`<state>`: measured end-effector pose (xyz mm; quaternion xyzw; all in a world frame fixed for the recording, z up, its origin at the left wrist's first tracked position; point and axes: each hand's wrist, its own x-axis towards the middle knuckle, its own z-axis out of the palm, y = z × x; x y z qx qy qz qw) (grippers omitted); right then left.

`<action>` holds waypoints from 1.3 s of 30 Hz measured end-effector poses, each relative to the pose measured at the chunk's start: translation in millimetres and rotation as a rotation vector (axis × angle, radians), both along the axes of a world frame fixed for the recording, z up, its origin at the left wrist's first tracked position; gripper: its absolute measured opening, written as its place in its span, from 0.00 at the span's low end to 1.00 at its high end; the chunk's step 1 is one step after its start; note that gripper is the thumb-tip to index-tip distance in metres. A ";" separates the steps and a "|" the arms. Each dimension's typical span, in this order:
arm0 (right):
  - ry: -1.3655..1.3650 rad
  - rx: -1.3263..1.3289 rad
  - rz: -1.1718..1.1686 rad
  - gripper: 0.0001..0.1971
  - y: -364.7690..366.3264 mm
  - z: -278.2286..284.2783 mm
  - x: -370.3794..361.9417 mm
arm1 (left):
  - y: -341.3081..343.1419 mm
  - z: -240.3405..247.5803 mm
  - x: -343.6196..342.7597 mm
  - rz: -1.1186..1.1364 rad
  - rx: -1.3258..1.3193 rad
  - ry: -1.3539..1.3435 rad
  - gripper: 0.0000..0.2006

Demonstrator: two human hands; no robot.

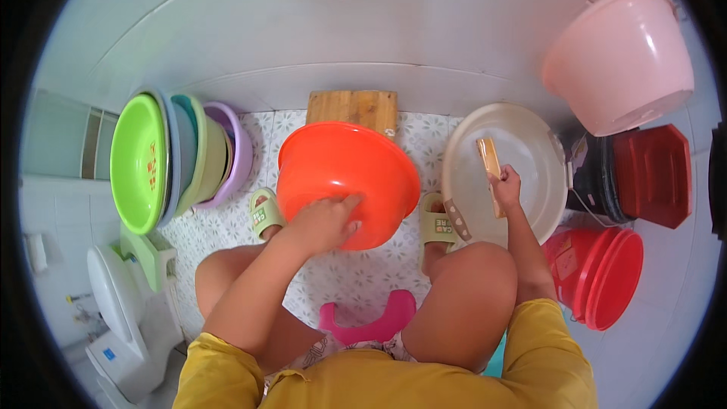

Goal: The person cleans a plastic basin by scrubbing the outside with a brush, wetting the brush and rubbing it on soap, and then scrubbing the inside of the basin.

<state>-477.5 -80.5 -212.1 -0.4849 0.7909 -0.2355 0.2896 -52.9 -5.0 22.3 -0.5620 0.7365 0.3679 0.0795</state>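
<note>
An orange-red basin point(344, 163) stands tipped between my knees, its outside and underside toward me. My left hand point(326, 223) holds it from the near side, fingers spread over the plastic. To the right, my right hand point(506, 184) grips a long, narrow wooden brush point(489, 159) by its lower part. Its head end points up and away, and its bristles cannot be made out. The brush is over a large beige basin point(542, 208) with a wire handle at its right side. Whether the brush touches that basin, I cannot tell.
A wooden board point(352, 106) lies by the wall. Stacked basins, the front one green point(140, 163), stand left above a white toilet point(125, 303). At right are a pink bucket point(628, 60), a black bucket point(598, 178) and red buckets point(613, 280). A pink stool point(371, 327) is beneath me.
</note>
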 end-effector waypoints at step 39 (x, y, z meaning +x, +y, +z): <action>0.282 -0.031 0.997 0.33 75.3 207.6 318.9 | 80.2 -19.6 38.5 0.829 -0.063 0.275 0.34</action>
